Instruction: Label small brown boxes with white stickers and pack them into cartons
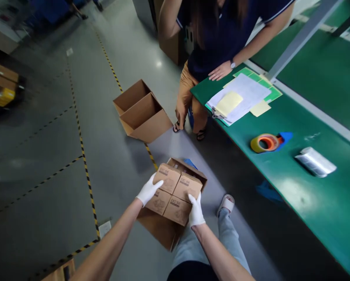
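Between my two white-gloved hands is a block of several small brown cardboard boxes, printed "DC 56" with a line drawing. My left hand presses on the block's left side, thumb over the top edge. On the right side, my right hand grips it the same way. Behind and beneath the block is a larger open carton, its flap spread toward my legs. Whether the boxes still touch the carton's inside, I cannot tell.
A second open carton with a divider stands on the floor ahead. Beside the green table stands a person, one hand on its edge. On the table lie a clipboard with papers, a tape dispenser and a silvery roll.
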`<action>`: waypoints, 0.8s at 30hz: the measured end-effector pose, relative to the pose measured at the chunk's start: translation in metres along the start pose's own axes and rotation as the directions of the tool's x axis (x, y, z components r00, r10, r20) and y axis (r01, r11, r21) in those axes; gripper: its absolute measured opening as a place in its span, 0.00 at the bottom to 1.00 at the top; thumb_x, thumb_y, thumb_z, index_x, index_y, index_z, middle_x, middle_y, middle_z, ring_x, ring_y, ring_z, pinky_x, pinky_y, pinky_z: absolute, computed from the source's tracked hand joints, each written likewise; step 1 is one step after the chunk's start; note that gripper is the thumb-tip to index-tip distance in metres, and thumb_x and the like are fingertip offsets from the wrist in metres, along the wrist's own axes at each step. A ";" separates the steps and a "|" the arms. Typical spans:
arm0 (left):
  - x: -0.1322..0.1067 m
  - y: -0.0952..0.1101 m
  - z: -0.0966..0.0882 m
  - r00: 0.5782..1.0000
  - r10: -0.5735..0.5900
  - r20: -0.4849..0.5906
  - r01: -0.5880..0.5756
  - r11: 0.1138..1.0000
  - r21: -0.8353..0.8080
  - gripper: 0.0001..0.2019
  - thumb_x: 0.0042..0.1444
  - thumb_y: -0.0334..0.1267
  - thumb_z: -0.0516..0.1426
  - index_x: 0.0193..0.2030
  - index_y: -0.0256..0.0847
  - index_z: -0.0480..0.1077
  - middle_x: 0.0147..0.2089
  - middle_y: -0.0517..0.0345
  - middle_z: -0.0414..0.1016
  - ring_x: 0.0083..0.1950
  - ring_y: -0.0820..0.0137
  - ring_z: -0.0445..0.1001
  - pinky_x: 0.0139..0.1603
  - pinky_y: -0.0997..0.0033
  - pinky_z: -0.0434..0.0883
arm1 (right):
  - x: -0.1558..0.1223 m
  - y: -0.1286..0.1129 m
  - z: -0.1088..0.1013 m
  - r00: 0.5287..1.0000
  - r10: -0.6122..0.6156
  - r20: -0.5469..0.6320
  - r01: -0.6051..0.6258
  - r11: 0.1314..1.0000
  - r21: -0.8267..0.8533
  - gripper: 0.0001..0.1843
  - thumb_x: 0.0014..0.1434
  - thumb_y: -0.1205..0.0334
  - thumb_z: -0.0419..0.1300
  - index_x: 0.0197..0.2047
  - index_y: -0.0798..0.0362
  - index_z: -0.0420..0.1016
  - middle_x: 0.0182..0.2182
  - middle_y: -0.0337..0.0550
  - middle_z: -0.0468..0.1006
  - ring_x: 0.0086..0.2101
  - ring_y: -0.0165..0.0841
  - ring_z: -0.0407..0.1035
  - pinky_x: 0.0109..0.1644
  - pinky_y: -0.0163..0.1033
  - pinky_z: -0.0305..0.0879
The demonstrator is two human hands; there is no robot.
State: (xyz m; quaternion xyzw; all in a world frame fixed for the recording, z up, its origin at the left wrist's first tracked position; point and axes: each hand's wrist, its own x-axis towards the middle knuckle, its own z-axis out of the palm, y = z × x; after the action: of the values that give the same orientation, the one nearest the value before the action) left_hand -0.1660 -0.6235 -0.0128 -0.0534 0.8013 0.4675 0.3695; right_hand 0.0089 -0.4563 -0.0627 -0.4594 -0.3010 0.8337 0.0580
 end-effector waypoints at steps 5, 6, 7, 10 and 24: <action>0.049 -0.073 0.006 0.990 -0.127 0.065 0.120 0.987 0.108 0.35 0.61 0.49 0.64 0.73 0.48 0.62 0.65 0.50 0.77 0.64 0.56 0.76 0.67 0.56 0.69 | 0.045 0.068 -0.024 0.981 0.098 -0.165 -0.099 0.995 0.004 0.45 0.53 0.49 0.68 0.71 0.41 0.61 0.58 0.38 0.79 0.55 0.40 0.75 0.62 0.47 0.71; 0.062 -0.083 0.013 0.986 -0.144 0.089 0.135 0.986 0.103 0.34 0.60 0.49 0.64 0.71 0.48 0.64 0.64 0.50 0.78 0.63 0.55 0.77 0.66 0.57 0.70 | 0.054 0.073 -0.028 0.974 0.103 -0.200 -0.108 0.994 -0.014 0.44 0.52 0.49 0.69 0.71 0.41 0.62 0.58 0.38 0.79 0.54 0.40 0.75 0.61 0.48 0.71; 0.076 -0.093 0.018 0.982 -0.154 0.109 0.144 0.985 0.092 0.32 0.60 0.49 0.64 0.70 0.47 0.66 0.64 0.49 0.78 0.62 0.55 0.78 0.65 0.57 0.71 | 0.063 0.077 -0.031 0.967 0.108 -0.230 -0.118 0.993 -0.028 0.44 0.52 0.49 0.69 0.70 0.41 0.62 0.57 0.39 0.80 0.53 0.41 0.76 0.60 0.48 0.72; 0.123 -0.117 0.029 0.976 -0.164 0.142 0.156 0.986 0.063 0.32 0.59 0.52 0.65 0.68 0.45 0.68 0.62 0.47 0.80 0.59 0.54 0.79 0.61 0.57 0.74 | 0.099 0.087 -0.030 0.940 0.113 -0.322 -0.155 0.982 -0.107 0.42 0.53 0.47 0.68 0.69 0.41 0.63 0.56 0.40 0.81 0.51 0.42 0.77 0.58 0.50 0.74; 0.239 -0.188 0.072 0.973 -0.173 0.154 0.170 0.985 0.037 0.37 0.59 0.50 0.65 0.72 0.40 0.63 0.66 0.43 0.75 0.65 0.54 0.75 0.67 0.59 0.69 | 0.224 0.154 -0.046 0.739 0.015 -0.673 -0.308 0.896 -0.319 0.48 0.52 0.44 0.67 0.71 0.53 0.61 0.60 0.52 0.77 0.62 0.45 0.69 0.67 0.48 0.66</action>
State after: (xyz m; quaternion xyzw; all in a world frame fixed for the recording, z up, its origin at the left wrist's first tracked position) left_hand -0.2185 -0.6093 -0.3202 -0.0811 0.7677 0.4270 0.4708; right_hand -0.0551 -0.4774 -0.3303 -0.7481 -0.3870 0.5389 -0.0125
